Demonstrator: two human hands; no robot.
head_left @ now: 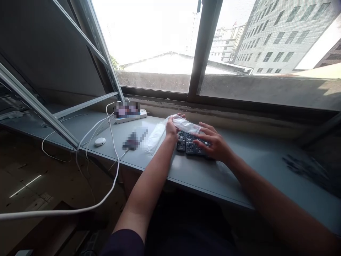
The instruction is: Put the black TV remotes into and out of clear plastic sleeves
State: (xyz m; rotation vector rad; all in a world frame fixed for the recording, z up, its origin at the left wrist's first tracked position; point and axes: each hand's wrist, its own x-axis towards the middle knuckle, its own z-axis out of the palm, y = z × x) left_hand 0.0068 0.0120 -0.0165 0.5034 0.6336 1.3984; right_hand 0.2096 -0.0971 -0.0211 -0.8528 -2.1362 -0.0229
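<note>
A clear plastic bag (185,124) stretches between my hands above the grey table. My left hand (172,128) is closed on the bag's left end, its fingers partly hidden by the plastic. My right hand (214,142) is spread, fingers apart, with its fingertips at the bag's right end; whether they touch it I cannot tell. Beneath the bag and the right hand lie several black remote controls (190,144) side by side, partly covered. Left of my left wrist, more clear plastic bags (156,137) rest flat on the table.
A white power strip (142,113), a blurred-out device (134,139) on a cable and a round white puck (100,141) sit to the left. A white cable (116,167) loops over the table's front edge. Metal shelf posts (39,106) stand left; dark items in plastic (306,169) lie right.
</note>
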